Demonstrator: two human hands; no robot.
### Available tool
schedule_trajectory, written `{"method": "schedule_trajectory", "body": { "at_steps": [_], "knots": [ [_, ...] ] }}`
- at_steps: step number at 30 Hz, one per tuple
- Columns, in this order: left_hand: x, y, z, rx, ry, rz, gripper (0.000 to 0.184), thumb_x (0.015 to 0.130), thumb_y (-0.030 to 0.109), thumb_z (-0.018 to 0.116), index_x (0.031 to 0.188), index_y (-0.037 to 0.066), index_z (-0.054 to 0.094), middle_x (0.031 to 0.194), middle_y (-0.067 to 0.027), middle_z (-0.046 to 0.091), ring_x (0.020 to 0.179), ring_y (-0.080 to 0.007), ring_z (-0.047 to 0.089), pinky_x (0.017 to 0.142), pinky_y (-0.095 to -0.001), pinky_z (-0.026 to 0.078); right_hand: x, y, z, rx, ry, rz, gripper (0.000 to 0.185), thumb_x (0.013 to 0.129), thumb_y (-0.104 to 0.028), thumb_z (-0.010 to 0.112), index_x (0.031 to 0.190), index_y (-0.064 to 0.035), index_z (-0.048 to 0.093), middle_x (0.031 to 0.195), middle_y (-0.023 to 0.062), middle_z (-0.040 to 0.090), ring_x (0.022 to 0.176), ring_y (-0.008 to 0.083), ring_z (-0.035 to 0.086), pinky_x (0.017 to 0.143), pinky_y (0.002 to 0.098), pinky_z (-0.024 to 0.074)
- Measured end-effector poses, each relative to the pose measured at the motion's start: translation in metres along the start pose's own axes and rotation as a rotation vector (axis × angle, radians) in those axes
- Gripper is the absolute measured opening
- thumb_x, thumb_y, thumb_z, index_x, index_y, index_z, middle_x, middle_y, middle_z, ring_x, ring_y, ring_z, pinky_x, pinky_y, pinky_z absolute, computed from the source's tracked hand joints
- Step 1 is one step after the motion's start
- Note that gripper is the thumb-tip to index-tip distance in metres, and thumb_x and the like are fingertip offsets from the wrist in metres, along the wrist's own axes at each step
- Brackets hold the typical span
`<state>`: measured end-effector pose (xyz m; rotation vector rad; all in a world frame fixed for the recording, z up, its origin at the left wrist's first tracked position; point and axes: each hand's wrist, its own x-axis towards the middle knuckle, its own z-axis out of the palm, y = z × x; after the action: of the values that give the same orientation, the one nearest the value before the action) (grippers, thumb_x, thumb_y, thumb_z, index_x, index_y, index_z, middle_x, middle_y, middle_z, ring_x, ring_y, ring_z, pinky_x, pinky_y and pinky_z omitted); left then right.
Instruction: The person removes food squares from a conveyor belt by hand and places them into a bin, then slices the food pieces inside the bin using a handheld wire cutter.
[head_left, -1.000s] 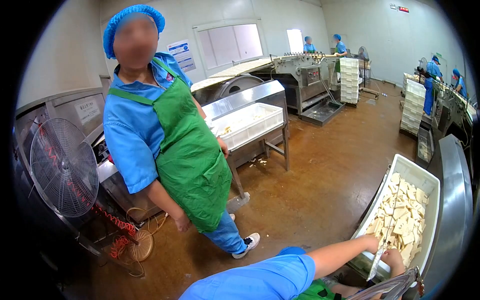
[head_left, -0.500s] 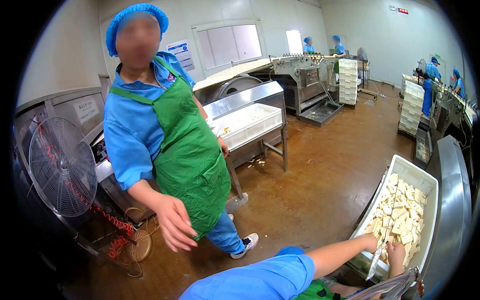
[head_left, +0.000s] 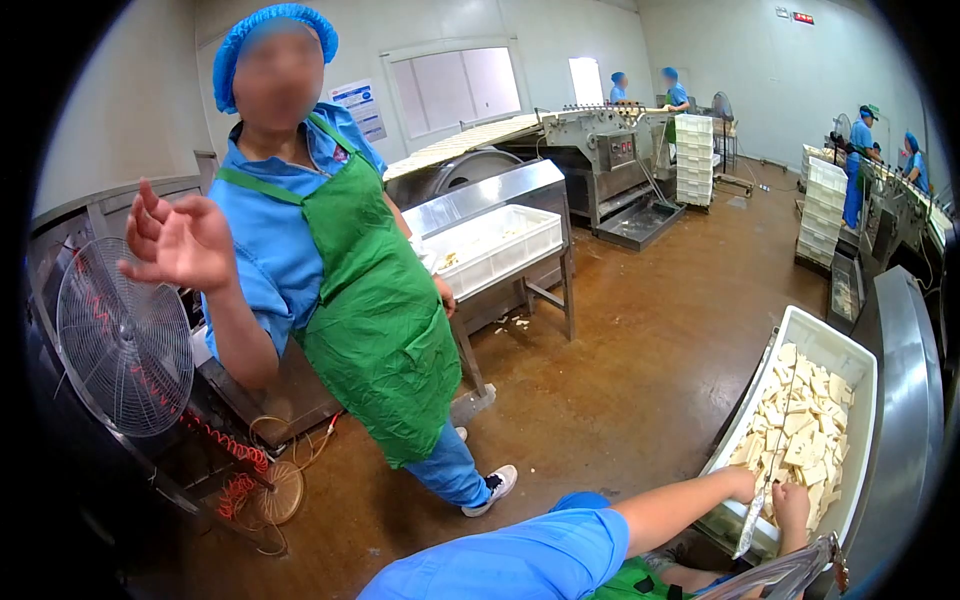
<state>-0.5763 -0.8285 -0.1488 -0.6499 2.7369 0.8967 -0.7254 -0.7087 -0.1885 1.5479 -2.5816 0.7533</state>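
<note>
My left hand (head_left: pixel 738 484) reaches into a white tray (head_left: pixel 865 400) at the lower right, fingers closed over pale flat pieces. My right hand (head_left: pixel 791 506) is beside it, its fingers curled close to the left hand's fingertips. What either hand holds, if anything, is too small to make out. A long thin knife (head_left: pixel 750 524) with a pale wrapped handle slants between the hands, its handle end over the tray's near rim and its blade across the pieces. Broken pale slabs (head_left: pixel 805 440) fill much of the tray.
A co-worker in a green apron (head_left: pixel 375 330) stands at the left, one hand raised, near a fan (head_left: pixel 125 335). Another white tray (head_left: pixel 500 255) rests on a metal stand. Stacked trays (head_left: pixel 694 160), conveyor machines (head_left: pixel 610 160) and several other people are farther back.
The co-worker's hand has risen from waist height to shoulder height, palm turned outward. My hands and the knife have hardly moved.
</note>
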Motion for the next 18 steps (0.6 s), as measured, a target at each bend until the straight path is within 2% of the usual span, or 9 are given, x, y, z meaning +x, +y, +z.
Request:
{"method": "schedule_trajectory", "body": {
  "at_steps": [2, 5, 8, 18],
  "knots": [
    [0.005, -0.003, 0.004, 0.011, 0.005, -0.002, 0.031, 0.075, 0.027, 0.059, 0.089, 0.002, 0.069, 0.096, -0.0185, 0.066, 0.090, -0.0317, 0.063, 0.079, -0.0393, 0.049, -0.004, -0.011, -0.009, 0.052, -0.138, 0.001, 0.032, 0.076, -0.029, 0.062, 0.066, 0.0009, 0.062, 0.064, 0.0202, 0.059, 0.061, 0.0363, 0.057, 0.056, 0.0443, 0.0436],
    [0.012, -0.007, 0.010, 0.013, 0.010, -0.013, 0.031, 0.075, 0.028, 0.059, 0.089, 0.002, 0.069, 0.096, -0.0185, 0.066, 0.090, -0.0318, 0.063, 0.079, -0.0392, 0.049, -0.005, -0.014, -0.011, 0.070, -0.188, 0.036, 0.032, 0.073, -0.031, 0.064, 0.066, 0.0006, 0.061, 0.066, 0.0204, 0.059, 0.061, 0.0358, 0.057, 0.057, 0.0434, 0.0439],
    [0.015, -0.009, 0.011, 0.028, 0.008, -0.016, 0.032, 0.075, 0.029, 0.060, 0.089, 0.002, 0.069, 0.096, -0.0183, 0.066, 0.090, -0.0317, 0.063, 0.079, -0.0392, 0.049, -0.003, -0.004, -0.001, 0.034, -0.174, -0.033, 0.031, 0.070, -0.030, 0.065, 0.066, 0.0006, 0.061, 0.066, 0.0206, 0.058, 0.061, 0.0358, 0.057, 0.056, 0.0421, 0.0440],
    [0.012, -0.006, 0.009, 0.037, 0.023, -0.008, 0.031, 0.074, 0.030, 0.061, 0.088, 0.004, 0.070, 0.096, -0.0176, 0.066, 0.089, -0.0310, 0.063, 0.078, -0.0385, 0.049, -0.002, 0.015, 0.015, 0.128, -0.275, -0.026, 0.029, 0.068, -0.027, 0.066, 0.067, 0.0014, 0.061, 0.064, 0.0192, 0.057, 0.058, 0.0330, 0.056, 0.056, 0.0400, 0.0441]
  ]
}}
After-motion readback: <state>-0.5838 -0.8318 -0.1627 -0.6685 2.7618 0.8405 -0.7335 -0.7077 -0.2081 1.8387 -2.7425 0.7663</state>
